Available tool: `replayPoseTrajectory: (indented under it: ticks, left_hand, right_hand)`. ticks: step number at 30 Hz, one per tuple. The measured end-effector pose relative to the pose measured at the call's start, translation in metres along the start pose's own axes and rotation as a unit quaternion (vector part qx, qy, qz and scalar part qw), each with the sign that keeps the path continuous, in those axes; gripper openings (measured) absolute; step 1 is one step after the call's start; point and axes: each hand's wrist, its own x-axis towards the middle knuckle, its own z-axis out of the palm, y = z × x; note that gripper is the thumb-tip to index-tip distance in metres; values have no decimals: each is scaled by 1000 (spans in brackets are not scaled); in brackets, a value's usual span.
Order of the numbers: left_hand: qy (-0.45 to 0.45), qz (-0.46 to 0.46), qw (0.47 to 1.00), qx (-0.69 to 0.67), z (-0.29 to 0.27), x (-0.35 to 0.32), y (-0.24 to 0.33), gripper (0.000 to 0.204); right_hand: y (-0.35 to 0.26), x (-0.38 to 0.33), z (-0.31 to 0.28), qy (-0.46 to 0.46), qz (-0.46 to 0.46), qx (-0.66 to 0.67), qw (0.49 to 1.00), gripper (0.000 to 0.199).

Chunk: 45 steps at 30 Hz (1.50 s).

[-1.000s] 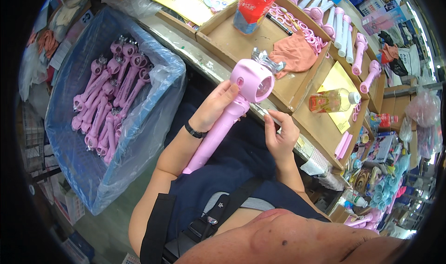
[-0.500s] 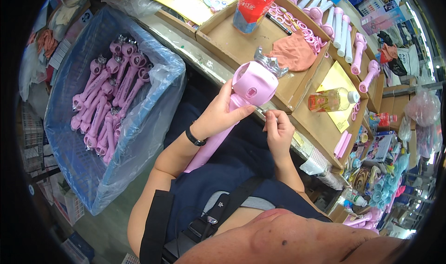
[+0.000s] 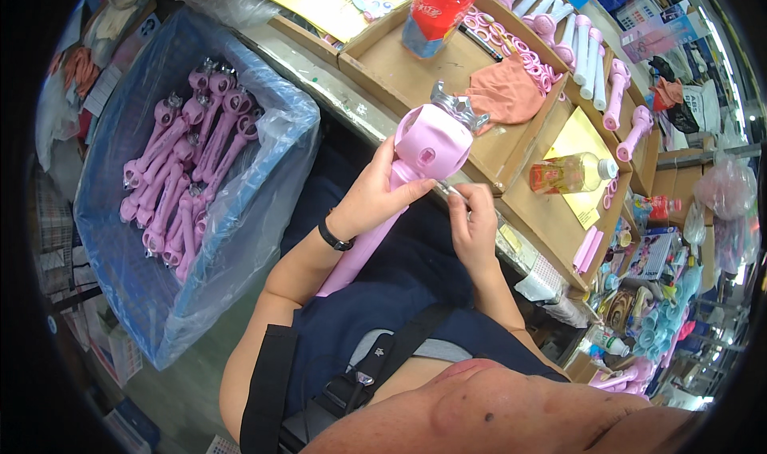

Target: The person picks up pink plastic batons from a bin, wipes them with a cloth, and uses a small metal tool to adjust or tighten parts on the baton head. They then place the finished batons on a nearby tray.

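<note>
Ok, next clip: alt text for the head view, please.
Left hand grips a pink wand toy with a silver crown, while the right hand puts a thin tool to its neck. A blue-lined bin of matching wands sits to the left.

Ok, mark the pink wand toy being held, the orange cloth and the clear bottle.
pink wand toy [image 3: 431, 144], head view, on its round pink head.
orange cloth [image 3: 503, 93], head view, on the middle of the cloth.
clear bottle [image 3: 569, 173], head view, on its body, lying on its side.
</note>
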Motion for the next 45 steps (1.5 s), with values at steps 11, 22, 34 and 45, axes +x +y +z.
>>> replayPoseTrajectory:
  ticks: [11,22,34,45]
  left_hand:
    - [27,91,970,224,10,-8,1,82]
    - [-15,52,993,105,9,-7,-3,74]
    - [-28,-4,1000,9,0,-1,-3,74]
    - [-17,-18,999,25,11,5,-9,72]
  right_hand:
    - [24,-6,-7,-127,285,318,895,33]
    - [25,-10,-2,-15,-95,-77,992,15]
    - [-1,1,-15,-58,-48,-134,988,32]
    - [11,17,-3,20,-40,76,996,42]
